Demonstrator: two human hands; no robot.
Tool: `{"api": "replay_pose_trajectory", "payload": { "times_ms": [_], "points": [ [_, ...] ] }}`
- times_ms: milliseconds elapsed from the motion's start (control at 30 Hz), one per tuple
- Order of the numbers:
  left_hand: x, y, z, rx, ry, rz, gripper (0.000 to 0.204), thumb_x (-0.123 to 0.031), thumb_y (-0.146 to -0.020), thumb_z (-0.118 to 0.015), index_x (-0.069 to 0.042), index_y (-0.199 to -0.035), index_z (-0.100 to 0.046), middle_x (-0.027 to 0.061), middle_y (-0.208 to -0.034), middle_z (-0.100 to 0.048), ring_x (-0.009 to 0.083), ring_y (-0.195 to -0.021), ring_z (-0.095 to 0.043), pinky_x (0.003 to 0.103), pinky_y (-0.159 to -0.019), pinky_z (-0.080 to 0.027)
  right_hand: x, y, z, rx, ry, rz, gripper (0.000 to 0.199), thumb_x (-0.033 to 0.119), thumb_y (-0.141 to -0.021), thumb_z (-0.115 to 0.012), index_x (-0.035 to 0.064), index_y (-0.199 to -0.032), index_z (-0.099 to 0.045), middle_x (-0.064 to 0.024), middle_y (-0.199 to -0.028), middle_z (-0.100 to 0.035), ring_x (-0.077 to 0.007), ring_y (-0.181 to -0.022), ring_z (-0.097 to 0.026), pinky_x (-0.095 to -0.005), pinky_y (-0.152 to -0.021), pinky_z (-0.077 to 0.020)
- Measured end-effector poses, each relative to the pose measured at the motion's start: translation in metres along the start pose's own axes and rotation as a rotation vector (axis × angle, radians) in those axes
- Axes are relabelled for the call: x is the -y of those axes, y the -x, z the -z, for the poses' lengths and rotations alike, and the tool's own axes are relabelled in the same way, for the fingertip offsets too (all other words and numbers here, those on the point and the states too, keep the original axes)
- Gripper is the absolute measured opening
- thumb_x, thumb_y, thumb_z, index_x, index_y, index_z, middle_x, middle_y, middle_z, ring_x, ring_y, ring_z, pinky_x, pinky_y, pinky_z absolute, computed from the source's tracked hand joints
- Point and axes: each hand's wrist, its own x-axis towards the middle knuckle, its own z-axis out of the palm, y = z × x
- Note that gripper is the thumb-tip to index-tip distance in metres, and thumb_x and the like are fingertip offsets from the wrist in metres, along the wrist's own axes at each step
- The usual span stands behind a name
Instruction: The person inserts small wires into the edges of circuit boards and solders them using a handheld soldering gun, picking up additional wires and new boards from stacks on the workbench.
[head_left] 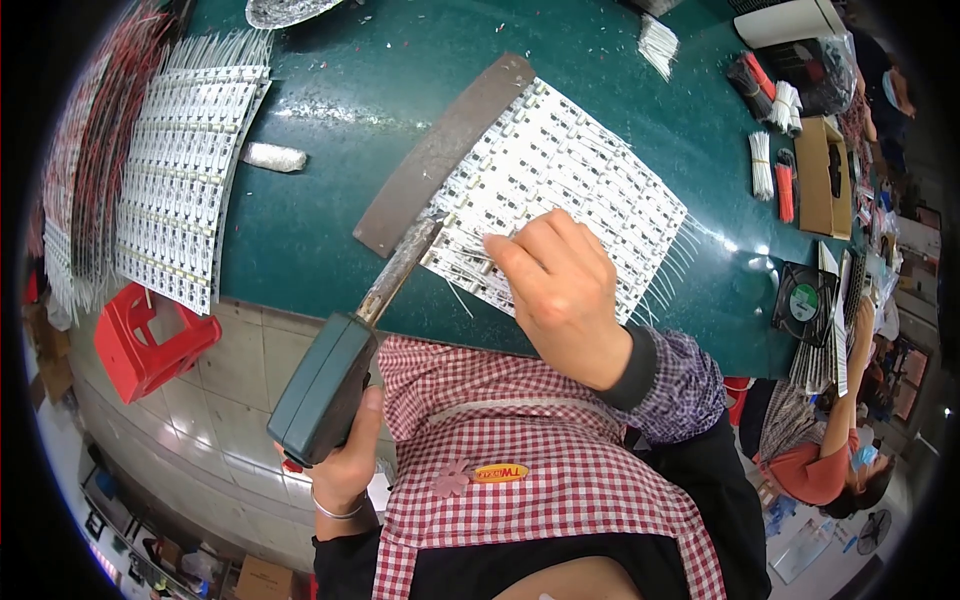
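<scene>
My left hand is wrapped round the dark green body of a soldering gun, below the table's front edge. Its long metal barrel reaches up and right, and the tip meets the near left edge of a white circuit board panel. Rows of small dark parts cover this panel, and thin white wires stick out along its right edge. Over the panel's near part, my right hand is closed in a pinch on a thin white wire beside the tip. The fingertips are partly hidden. A brown flat bar lies along the panel's left edge.
On the left lie more wired panels and a whitish roll. Wire bundles, a cardboard box and a black fan are at right. A red stool stands below left; a co-worker is at right.
</scene>
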Motion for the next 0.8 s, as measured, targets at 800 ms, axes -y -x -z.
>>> {"api": "replay_pose_trajectory", "payload": {
  "times_ms": [800],
  "points": [
    [-0.015,-0.016,-0.014,0.001,-0.082,-0.135,0.020,0.006,-0.070,-0.073,0.005,-0.089,-0.067,0.0128,-0.081,-0.065,0.0203,-0.065,-0.064,0.028,-0.058,-0.050,-0.017,0.001,-0.011,0.022,-0.070,0.045,0.026,0.002,-0.066,-0.064,0.0039,-0.092,-0.066,-0.0043,-0.078,-0.053,-0.0208,-0.079,-0.055,-0.0327,-0.065,-0.0445]
  ]
}}
